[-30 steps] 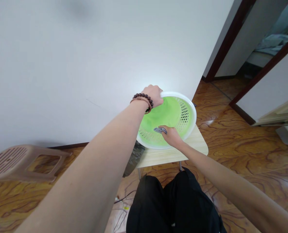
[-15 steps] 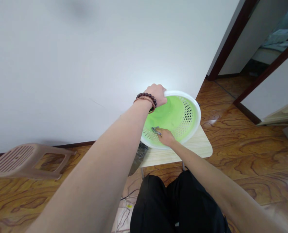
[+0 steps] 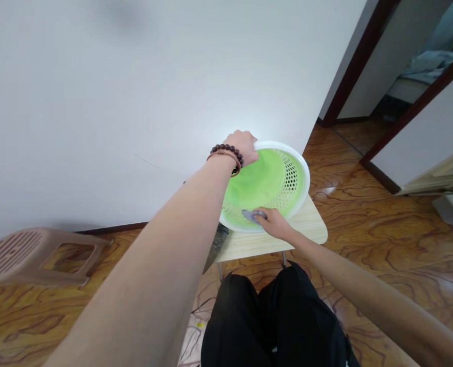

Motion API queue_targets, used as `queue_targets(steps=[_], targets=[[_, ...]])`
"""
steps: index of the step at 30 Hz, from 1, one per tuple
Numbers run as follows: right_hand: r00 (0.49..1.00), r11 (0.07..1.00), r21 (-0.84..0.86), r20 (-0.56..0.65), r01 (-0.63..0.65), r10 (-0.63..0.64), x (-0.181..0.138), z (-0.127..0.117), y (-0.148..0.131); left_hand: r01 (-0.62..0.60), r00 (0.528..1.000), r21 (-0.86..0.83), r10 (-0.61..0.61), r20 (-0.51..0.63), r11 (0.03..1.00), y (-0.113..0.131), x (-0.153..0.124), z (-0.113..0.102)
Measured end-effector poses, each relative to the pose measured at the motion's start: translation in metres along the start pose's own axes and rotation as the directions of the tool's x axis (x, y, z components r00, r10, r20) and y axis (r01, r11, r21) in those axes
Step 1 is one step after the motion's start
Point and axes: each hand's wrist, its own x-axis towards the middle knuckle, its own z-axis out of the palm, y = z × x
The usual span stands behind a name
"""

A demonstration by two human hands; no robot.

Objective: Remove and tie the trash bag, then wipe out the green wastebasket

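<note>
Cream table under green basket, white wall, brown floor

a person's right hand, pinching a grey cloth, has shifted closer to the near side of a green-and-white basket, the cloth showing broader than half a second earlier.

White wall, wood-grained floor
</note>
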Motion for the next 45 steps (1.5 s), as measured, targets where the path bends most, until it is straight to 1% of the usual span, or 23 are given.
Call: queue_targets(steps=[3, 5, 6, 7, 9, 11, 12, 13, 15, 17, 21, 23, 25, 27, 29, 32, 34, 35, 37, 39, 41, 43, 45], targets=[[0.972, 0.992, -0.033, -0.204, -0.123, 0.114, 0.032, -0.006, 0.001, -0.013, 1.0, -0.006, 0.013, -0.007, 1.0, 0.001, 0.002, 0.002], [0.955, 0.983, -0.103, -0.273, -0.149, 0.116, 0.051, -0.007, 0.001, -0.027, 1.0, -0.007, 0.027, -0.014, 1.0, 0.002, 0.002, 0.003], [0.957, 0.978, -0.149, -0.273, -0.147, 0.102, 0.058, -0.006, 0.001, -0.031, 0.999, -0.007, 0.031, -0.016, 0.999, 0.003, 0.002, 0.004], [0.966, 0.97, -0.197, -0.244, -0.139, 0.089, 0.064, -0.003, 0.001, -0.032, 0.999, -0.006, 0.032, -0.015, 0.999, 0.003, 0.002, 0.004], [0.993, 0.954, -0.282, -0.089, -0.097, 0.074, 0.071, 0.008, 0.003, -0.024, 1.0, -0.01, 0.024, -0.005, 1.0, 0.002, 0.001, 0.003], [0.993, 0.946, -0.32, 0.092, -0.042, 0.075, 0.072, 0.023, 0.005, -0.016, 1.0, -0.02, 0.016, 0.002, 1.0, 0.001, 0.001, 0.003], [0.987, 0.948, -0.318, 0.145, -0.026, 0.076, 0.071, 0.031, 0.007, -0.016, 1.0, -0.027, 0.016, 0.004, 0.999, 0.0, 0.0, 0.002], [0.984, 0.952, -0.306, 0.164, -0.021, 0.075, 0.07, 0.038, 0.008, -0.018, 1.0, -0.033, 0.018, 0.003, 0.999, 0.0, 0.0, 0.002], [0.988, 0.961, -0.274, 0.134, -0.035, 0.074, 0.065, 0.048, 0.009, -0.023, 1.0, -0.039, 0.023, -0.008, 0.999, -0.001, 0.0, 0.002], [0.99, 0.968, -0.251, 0.123, -0.03, 0.063, 0.056, 0.049, 0.01, -0.013, 1.0, -0.033, 0.012, -0.018, 0.999, 0.0, 0.0, 0.002], [0.975, 0.966, -0.222, 0.207, 0.13, -0.084, 0.021, 0.031, 0.008, 0.008, 1.0, -0.024, -0.008, -0.011, 1.0, 0.001, -0.001, 0.002], [0.95, 0.954, -0.181, 0.25, 0.237, -0.189, -0.002, 0.018, 0.007, 0.003, 1.0, -0.029, -0.004, -0.02, 1.0, 0.002, -0.001, 0.001], [0.926, 0.946, -0.129, 0.283, 0.296, -0.251, -0.022, 0.004, 0.006, 0.003, 1.0, -0.032, -0.003, -0.026, 0.999, 0.002, -0.001, 0.001], [0.918, 0.953, -0.1, 0.316, 0.284, -0.241, -0.031, -0.01, 0.005, 0.008, 1.0, -0.033, -0.008, -0.023, 0.999, 0.002, -0.001, 0.001], [0.939, 0.969, -0.127, 0.301, 0.211, -0.165, -0.026, -0.02, 0.005, 0.008, 1.0, -0.034, -0.009, -0.015, 0.999, 0.001, 0.0, 0.001], [0.993, 0.97, -0.236, 0.115, 0.061, -0.035, 0.003, -0.026, 0.009, 0.007, 1.0, -0.029, -0.008, -0.008, 1.0, 0.001, 0.0, 0.0], [0.999, 0.955, -0.292, -0.003, -0.046, 0.047, 0.029, -0.019, 0.011, 0.014, 1.0, -0.019, -0.014, -0.005, 1.0, 0.001, -0.001, 0.0], [0.996, 0.945, -0.313, -0.022, -0.09, 0.088, 0.041, -0.013, 0.012, 0.018, 1.0, -0.016, -0.018, -0.002, 1.0, 0.001, -0.002, 0.0], [0.988, 0.926, -0.353, 0.026, -0.131, 0.15, 0.061, 0.005, 0.01, 0.019, 1.0, -0.022, -0.019, 0.0, 1.0, 0.001, -0.002, 0.0], [0.98, 0.92, -0.377, 0.113, -0.111, 0.165, 0.071, 0.026, 0.006, 0.015, 1.0, -0.04, -0.015, -0.002, 0.999, 0.001, -0.003, 0.001], [0.979, 0.93, -0.361, 0.151, -0.072, 0.134, 0.074, 0.042, 0.003, 0.013, 1.0, -0.057, -0.013, -0.001, 0.998, 0.001, -0.002, 0.002], [0.987, 0.945, -0.325, 0.134, -0.04, 0.088, 0.071, 0.05, 0.001, 0.016, 1.0, -0.064, -0.016, -0.003, 0.998, 0.0, -0.003, 0.002], [0.989, 0.957, -0.289, 0.139, -0.012, 0.055, 0.062, 0.049, 0.001, 0.024, 1.0, -0.065, -0.024, -0.004, 0.998, 0.0, -0.004, 0.002]])
